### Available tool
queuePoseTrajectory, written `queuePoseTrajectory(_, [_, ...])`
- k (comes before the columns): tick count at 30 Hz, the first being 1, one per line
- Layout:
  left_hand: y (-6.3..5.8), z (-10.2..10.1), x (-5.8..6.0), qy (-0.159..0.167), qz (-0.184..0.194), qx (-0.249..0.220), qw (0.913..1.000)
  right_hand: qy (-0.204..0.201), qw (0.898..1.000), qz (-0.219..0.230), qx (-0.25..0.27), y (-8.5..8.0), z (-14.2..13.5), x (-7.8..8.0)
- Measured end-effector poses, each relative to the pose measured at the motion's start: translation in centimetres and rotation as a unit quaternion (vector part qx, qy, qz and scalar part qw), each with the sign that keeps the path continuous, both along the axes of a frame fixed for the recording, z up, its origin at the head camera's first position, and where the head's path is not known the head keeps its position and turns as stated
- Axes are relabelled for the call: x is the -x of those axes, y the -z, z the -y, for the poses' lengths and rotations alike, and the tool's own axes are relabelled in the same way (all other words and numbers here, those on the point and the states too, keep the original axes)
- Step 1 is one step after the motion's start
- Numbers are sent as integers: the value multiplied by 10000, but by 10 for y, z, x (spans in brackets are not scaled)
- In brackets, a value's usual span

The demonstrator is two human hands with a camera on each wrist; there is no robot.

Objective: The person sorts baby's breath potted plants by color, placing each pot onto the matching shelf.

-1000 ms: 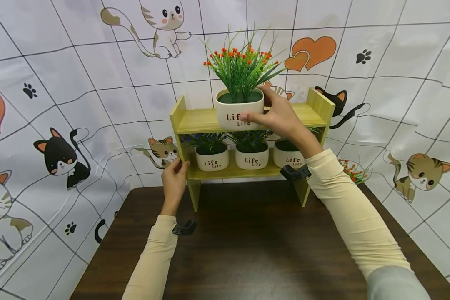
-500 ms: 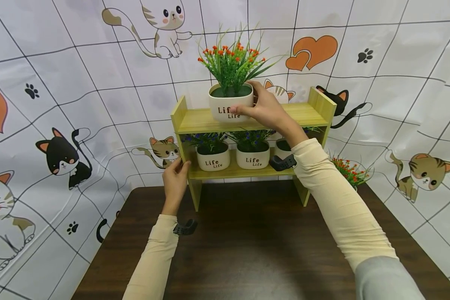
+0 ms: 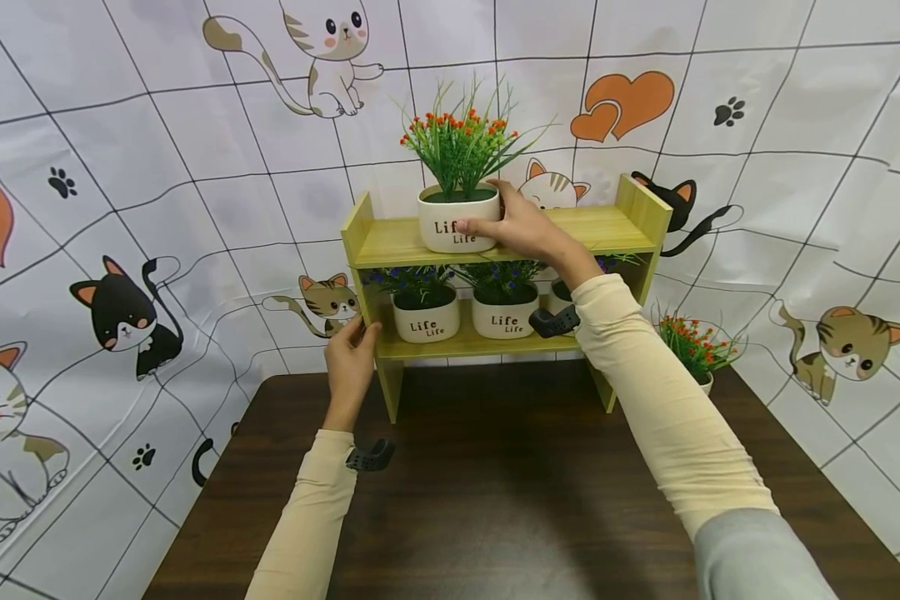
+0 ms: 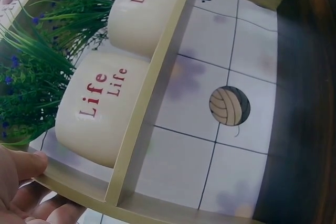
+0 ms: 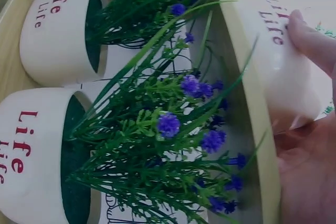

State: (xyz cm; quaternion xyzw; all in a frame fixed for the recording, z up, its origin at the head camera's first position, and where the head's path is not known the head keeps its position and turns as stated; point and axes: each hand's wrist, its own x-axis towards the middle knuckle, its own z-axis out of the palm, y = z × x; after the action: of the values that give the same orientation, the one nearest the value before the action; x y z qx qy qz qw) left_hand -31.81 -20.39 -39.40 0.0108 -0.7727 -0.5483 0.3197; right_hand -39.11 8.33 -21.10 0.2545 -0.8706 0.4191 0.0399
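Observation:
My right hand (image 3: 525, 225) grips a white oval flowerpot (image 3: 450, 225) lettered "Life" by its right side, thumb across the front. Orange flowers and green grass (image 3: 461, 146) rise from this pot, which appears to rest upright on the top board of a wooden shelf (image 3: 390, 242), left of its middle. My left hand (image 3: 351, 358) pinches the shelf's left side panel (image 4: 79, 195), thumb on the inner side and fingers outside. On the lower board stand similar pots with purple flowers, a left pot (image 3: 426, 317) and a middle pot (image 3: 506, 312); my right wrist partly hides another (image 3: 560, 296).
The shelf stands at the back of a dark wooden table (image 3: 495, 492). Another orange-flowered plant (image 3: 693, 346) sits on the table right of the shelf, partly hidden by my right sleeve. A wall with cat pictures (image 3: 330, 304) lies close behind.
My right hand has carried the orange-flowered pot left, then lowered it onto the top board. My left hand has stayed on the shelf's side panel.

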Motion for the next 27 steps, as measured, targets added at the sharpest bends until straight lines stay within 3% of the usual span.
queuePoseTrajectory(9, [3, 0, 0, -2, 93, -39, 9999, -18, 9993, 262, 248, 4, -2, -3])
queuePoseTrajectory(27, [2, -1, 1, -70, -21, 42, 10000, 125, 9998, -10, 143, 5, 0, -1])
